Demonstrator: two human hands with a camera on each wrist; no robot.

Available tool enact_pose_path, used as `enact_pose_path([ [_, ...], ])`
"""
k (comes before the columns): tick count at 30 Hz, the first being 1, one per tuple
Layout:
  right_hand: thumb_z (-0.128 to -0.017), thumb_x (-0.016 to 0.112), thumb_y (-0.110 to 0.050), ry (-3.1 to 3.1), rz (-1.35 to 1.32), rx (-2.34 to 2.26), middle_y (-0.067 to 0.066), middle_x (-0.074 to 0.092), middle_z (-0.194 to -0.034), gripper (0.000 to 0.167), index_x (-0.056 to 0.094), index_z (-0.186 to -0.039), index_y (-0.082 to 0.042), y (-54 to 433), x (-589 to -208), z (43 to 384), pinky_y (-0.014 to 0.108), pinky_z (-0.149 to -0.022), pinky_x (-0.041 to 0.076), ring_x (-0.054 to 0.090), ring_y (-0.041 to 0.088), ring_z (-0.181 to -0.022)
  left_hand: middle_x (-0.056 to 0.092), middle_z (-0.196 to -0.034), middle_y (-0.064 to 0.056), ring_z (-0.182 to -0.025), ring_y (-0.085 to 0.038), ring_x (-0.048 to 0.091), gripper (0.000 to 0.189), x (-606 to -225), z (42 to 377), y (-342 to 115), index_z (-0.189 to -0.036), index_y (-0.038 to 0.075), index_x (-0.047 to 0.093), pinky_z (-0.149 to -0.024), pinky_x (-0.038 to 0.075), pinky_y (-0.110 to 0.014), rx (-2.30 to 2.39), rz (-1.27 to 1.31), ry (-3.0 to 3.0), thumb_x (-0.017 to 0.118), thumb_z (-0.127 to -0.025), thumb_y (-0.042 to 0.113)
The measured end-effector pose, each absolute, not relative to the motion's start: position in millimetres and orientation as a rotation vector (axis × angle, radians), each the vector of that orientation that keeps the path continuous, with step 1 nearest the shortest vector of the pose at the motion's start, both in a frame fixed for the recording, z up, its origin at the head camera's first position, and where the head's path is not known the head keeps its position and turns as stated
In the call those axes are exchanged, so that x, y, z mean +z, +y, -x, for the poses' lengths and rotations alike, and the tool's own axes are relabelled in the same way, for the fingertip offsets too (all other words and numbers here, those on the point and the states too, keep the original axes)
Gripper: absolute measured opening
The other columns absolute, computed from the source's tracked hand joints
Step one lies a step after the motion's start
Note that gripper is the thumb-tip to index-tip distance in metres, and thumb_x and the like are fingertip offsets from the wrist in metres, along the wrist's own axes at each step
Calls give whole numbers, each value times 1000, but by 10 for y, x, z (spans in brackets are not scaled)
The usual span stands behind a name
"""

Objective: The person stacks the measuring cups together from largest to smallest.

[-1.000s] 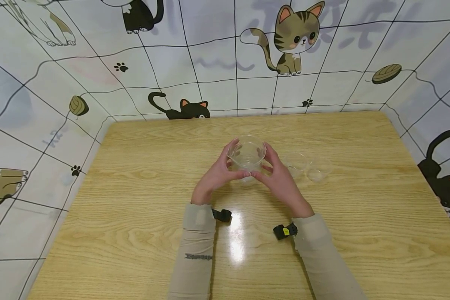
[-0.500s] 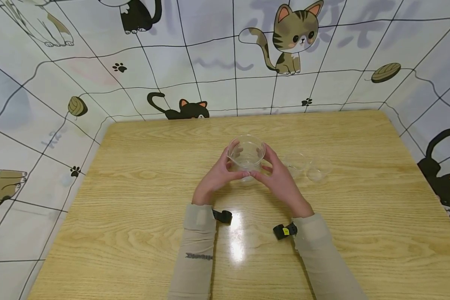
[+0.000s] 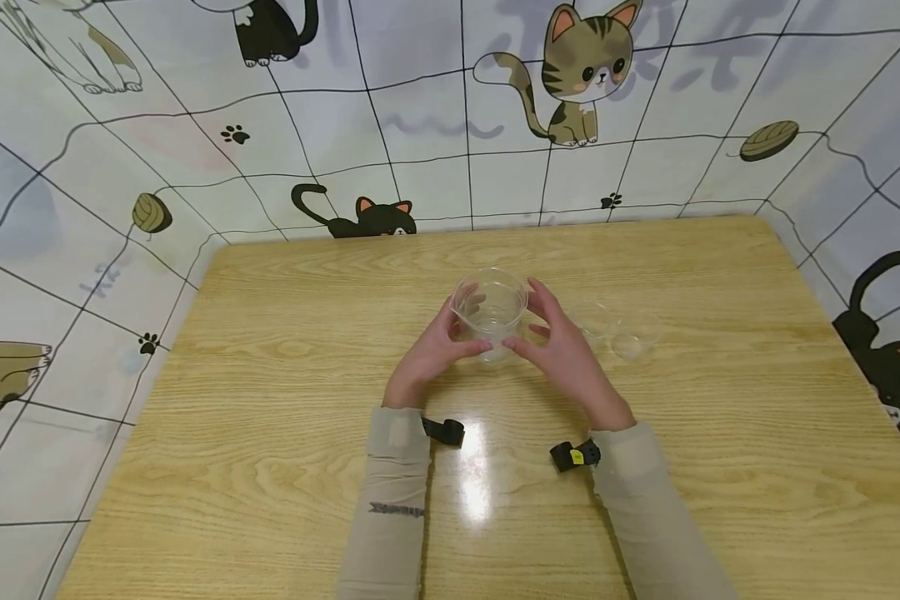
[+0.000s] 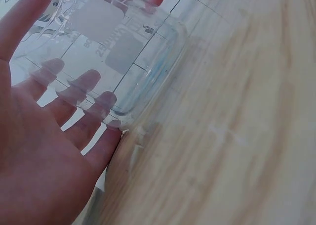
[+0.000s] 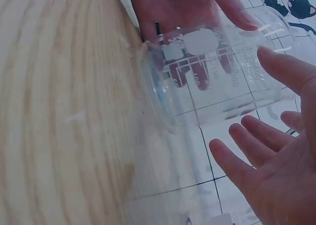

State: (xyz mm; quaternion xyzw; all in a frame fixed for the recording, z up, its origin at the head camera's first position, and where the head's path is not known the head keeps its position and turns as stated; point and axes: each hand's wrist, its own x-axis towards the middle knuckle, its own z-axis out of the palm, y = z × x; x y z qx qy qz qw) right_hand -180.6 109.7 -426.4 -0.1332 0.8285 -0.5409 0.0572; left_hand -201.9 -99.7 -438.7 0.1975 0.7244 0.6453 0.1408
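A clear glass beaker [image 3: 491, 321] with a pouring spout and white volume markings stands upright on the wooden table, between the two hands. My left hand [image 3: 437, 343] holds its left side, thumb in front and fingers spread round the glass. In the left wrist view, those fingers show through the beaker wall [image 4: 143, 62]. The right hand [image 3: 566, 354] is at the beaker's right side, fingers loosely bent and spread. From the right wrist view, a gap shows between most fingers of the right hand [image 5: 276, 160] and the glass.
Two more pieces of clear glassware sit right of the beaker, one nearer [image 3: 591, 319] and one farther right [image 3: 630, 343]. The wooden table [image 3: 270, 367] meets a cat-patterned wall covering [image 3: 435, 125] at the back and sides. A small dark camera [image 3: 444, 432] sits at the left wrist.
My right hand has loosened and drawn slightly to the right, its thumb now apart from the left thumb. The left hand keeps its hold on the beaker.
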Motion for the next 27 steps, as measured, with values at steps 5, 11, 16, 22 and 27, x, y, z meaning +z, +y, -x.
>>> enact_pose_path([
  [5,-77,68,-36,2524,403,-1669,0,34,-139,86,11,-141,-37,1135,-4261,1821,36,-95,37,34,15,-125,29,-141,-14,-124,-31,35,84,-4410,2022,-1005,-142,13,17,-98,31,-44,1885,-574,2064,70,-77,10],
  [11,-82,65,-22,2486,423,-1769,5,37,-137,79,15,-142,-27,1180,-4003,1730,40,-97,35,35,18,-124,29,-140,-15,-123,-31,36,83,-4434,2023,-1009,-141,11,18,-97,33,-40,1910,-576,2027,70,-77,8],
  [16,-84,62,-13,2418,395,-1896,12,39,-134,73,18,-142,-16,1250,-3799,1665,43,-97,34,38,25,-123,29,-140,-15,-121,-30,38,83,-4427,2016,-1006,-141,12,18,-96,34,-40,1912,-558,2029,70,-76,8],
  [22,-86,60,-19,2474,337,-1902,9,41,-133,69,20,-142,-24,1391,-3747,1656,40,-96,35,41,23,-120,28,-141,-14,-122,-30,38,84,-4423,2018,-1013,-142,11,17,-95,36,-38,1898,-564,2037,70,-76,8],
  [27,-87,59,-21,2561,258,-1890,8,44,-131,62,26,-140,-24,1519,-3715,1647,27,-93,39,45,20,-117,29,-141,-15,-123,-29,36,84,-4434,2019,-1018,-141,14,19,-98,32,-39,1909,-566,2033,71,-76,7],
])
